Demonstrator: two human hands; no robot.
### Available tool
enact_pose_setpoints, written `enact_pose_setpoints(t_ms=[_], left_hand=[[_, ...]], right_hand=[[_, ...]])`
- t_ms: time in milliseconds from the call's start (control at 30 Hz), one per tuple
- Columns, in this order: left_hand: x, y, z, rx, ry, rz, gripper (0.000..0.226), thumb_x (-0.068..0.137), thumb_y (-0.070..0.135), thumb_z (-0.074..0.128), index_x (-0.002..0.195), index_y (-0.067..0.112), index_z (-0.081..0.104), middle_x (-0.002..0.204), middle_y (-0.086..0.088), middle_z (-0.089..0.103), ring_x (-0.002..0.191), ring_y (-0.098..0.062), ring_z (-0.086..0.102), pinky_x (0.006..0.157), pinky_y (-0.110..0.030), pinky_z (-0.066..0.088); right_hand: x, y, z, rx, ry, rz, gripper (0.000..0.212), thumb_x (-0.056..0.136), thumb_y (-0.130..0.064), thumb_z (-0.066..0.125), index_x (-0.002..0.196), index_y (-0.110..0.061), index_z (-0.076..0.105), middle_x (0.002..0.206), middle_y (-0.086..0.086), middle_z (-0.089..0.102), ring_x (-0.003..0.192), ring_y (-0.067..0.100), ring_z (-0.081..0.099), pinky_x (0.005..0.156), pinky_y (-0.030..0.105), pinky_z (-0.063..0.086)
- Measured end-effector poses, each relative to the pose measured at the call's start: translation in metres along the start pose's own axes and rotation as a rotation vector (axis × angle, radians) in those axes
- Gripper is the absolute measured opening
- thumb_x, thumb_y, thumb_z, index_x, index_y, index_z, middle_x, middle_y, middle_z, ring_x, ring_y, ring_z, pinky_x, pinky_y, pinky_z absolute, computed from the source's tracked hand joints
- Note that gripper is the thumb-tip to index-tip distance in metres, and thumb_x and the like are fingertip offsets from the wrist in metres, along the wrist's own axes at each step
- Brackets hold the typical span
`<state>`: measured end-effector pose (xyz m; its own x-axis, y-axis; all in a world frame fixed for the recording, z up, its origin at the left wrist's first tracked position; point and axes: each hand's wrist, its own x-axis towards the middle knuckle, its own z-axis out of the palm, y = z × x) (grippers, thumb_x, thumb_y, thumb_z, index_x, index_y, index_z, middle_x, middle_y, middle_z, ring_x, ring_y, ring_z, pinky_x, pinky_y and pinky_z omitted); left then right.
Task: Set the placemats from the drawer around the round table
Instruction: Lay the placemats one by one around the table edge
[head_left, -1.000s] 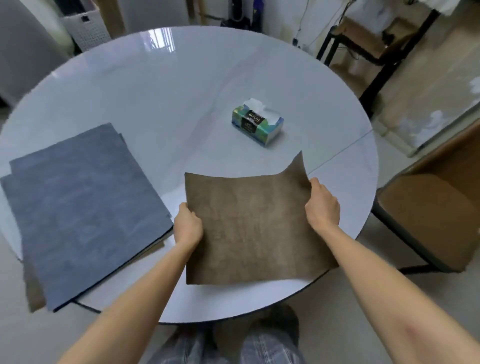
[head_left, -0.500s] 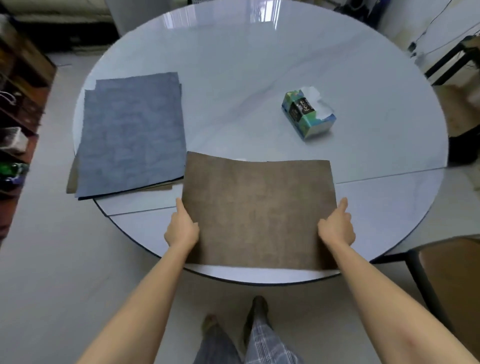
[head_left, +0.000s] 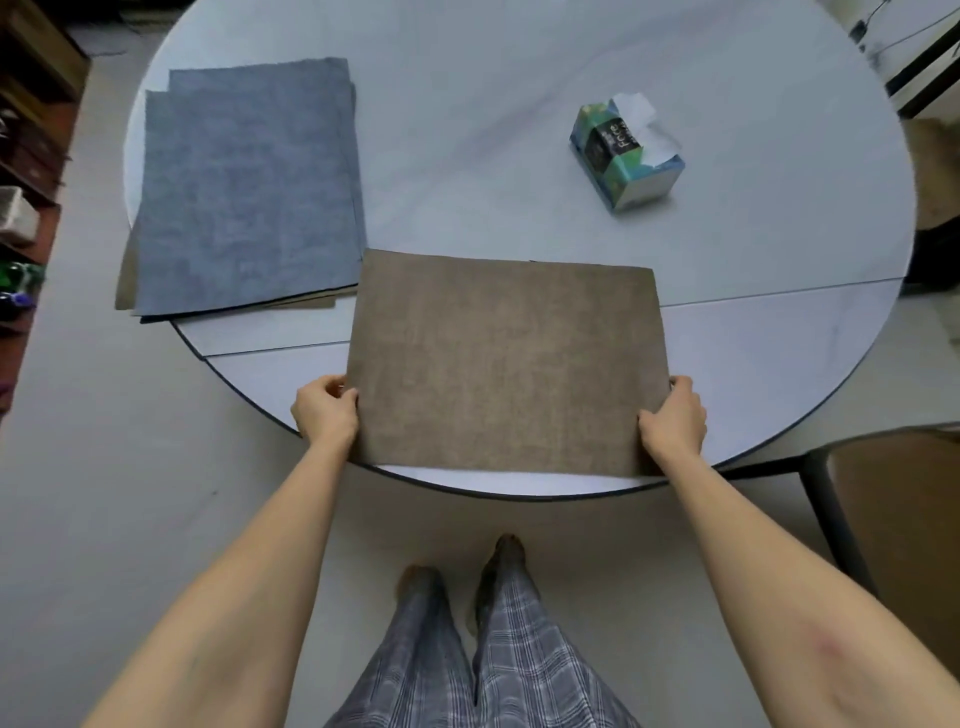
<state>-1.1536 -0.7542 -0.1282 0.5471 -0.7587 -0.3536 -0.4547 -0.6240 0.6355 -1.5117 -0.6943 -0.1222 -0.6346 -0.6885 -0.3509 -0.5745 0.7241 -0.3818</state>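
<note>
While your left hand (head_left: 326, 413) and right hand (head_left: 673, 417) each pinch a short side of the brown placemat (head_left: 506, 358), the rectangular, felt-like sheet lies flat on the glossy, pale round table (head_left: 467, 130), its near edge just inside the dark rim. A stack of grey-blue placemats (head_left: 244, 182), of the same matte weave, sits to your left, overhanging the table edge and nearly touching the brown one's far corner. A cardboard tissue box (head_left: 626, 156) stands well apart; smooth bare surface stretches beyond it.
</note>
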Motion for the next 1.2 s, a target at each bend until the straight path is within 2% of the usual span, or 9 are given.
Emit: enact_pose_setpoints(t_ms=[100,300,467,600,800,867,967,1067,1200], left_hand=[[-0.001,0.003,0.003,-0.01,0.018,-0.039,0.025,0.083,0.005,0.067,0.106,0.007,0.072,0.101,-0.012,0.072,0.1,-0.028,0.065,0.087,-0.028,0.046],[0.012,0.007,0.0,-0.133,-0.016,-0.166,0.026,0.074,0.004,0.077,0.1,0.008,0.075,0.097,-0.008,0.073,0.095,-0.02,0.068,0.095,-0.027,0.05],[0.01,0.009,-0.001,-0.091,-0.022,-0.133,0.024,0.078,0.006,0.074,0.102,0.008,0.074,0.097,-0.007,0.073,0.093,-0.017,0.066,0.085,-0.02,0.045],[0.007,0.009,0.002,0.025,-0.025,-0.049,0.018,0.083,0.008,0.068,0.101,0.008,0.072,0.097,-0.009,0.071,0.096,-0.026,0.065,0.082,-0.026,0.045],[-0.01,0.011,0.012,0.151,0.033,0.035,0.022,0.091,0.007,0.057,0.113,0.006,0.06,0.117,-0.013,0.06,0.105,-0.03,0.056,0.081,-0.036,0.042],[-0.022,0.01,0.021,0.288,0.051,0.121,0.04,0.093,0.012,0.057,0.131,0.009,0.047,0.137,-0.016,0.043,0.124,-0.033,0.044,0.098,-0.044,0.038],[-0.037,0.002,0.032,0.513,-0.024,0.39,0.066,0.095,0.03,0.055,0.15,0.013,0.024,0.157,-0.019,0.013,0.144,-0.036,0.017,0.117,-0.047,0.017],[-0.043,-0.003,0.045,0.676,-0.169,0.664,0.067,0.099,0.04,0.043,0.154,0.017,0.013,0.161,-0.015,-0.001,0.148,-0.034,0.001,0.12,-0.047,0.004],[-0.042,-0.009,0.064,0.793,-0.258,0.731,0.065,0.1,0.05,0.022,0.154,0.022,-0.001,0.161,-0.009,-0.011,0.148,-0.032,-0.011,0.118,-0.051,-0.006]], right_hand=[[0.003,-0.003,0.001,0.052,0.011,0.007,0.044,0.085,0.0,0.057,0.127,-0.004,0.042,0.125,0.021,0.049,0.115,0.039,0.049,0.096,0.045,0.043],[0.008,-0.001,0.007,0.129,0.059,-0.047,0.047,0.086,0.004,0.054,0.13,-0.004,0.04,0.128,0.02,0.045,0.118,0.037,0.046,0.099,0.044,0.042],[0.001,-0.004,0.016,0.027,0.103,-0.05,0.057,0.09,0.001,0.051,0.143,-0.005,0.029,0.137,0.022,0.037,0.125,0.037,0.038,0.105,0.044,0.033],[-0.002,-0.002,0.019,-0.021,0.115,-0.064,0.061,0.092,0.0,0.05,0.147,-0.008,0.024,0.136,0.021,0.036,0.123,0.037,0.038,0.103,0.043,0.033],[-0.007,-0.001,0.022,-0.084,0.167,-0.101,0.052,0.091,0.003,0.046,0.14,-0.013,0.037,0.131,0.019,0.041,0.118,0.035,0.04,0.101,0.041,0.032],[-0.011,-0.002,0.024,-0.129,0.191,-0.089,0.05,0.089,0.005,0.044,0.137,-0.012,0.042,0.137,0.018,0.038,0.124,0.035,0.037,0.105,0.041,0.028],[-0.022,-0.007,0.031,-0.223,0.171,-0.164,0.055,0.091,0.002,0.043,0.144,-0.01,0.036,0.155,0.02,0.019,0.142,0.034,0.018,0.116,0.043,0.016],[-0.038,-0.026,0.049,-0.269,0.082,-0.448,0.058,0.097,-0.018,0.045,0.15,-0.011,0.024,0.159,0.016,0.007,0.148,0.03,0.006,0.12,0.042,0.008],[-0.05,-0.067,0.087,-0.325,-0.051,-0.745,0.06,0.1,-0.038,0.033,0.153,-0.019,0.012,0.161,0.007,-0.002,0.148,0.023,-0.004,0.12,0.038,-0.002]])
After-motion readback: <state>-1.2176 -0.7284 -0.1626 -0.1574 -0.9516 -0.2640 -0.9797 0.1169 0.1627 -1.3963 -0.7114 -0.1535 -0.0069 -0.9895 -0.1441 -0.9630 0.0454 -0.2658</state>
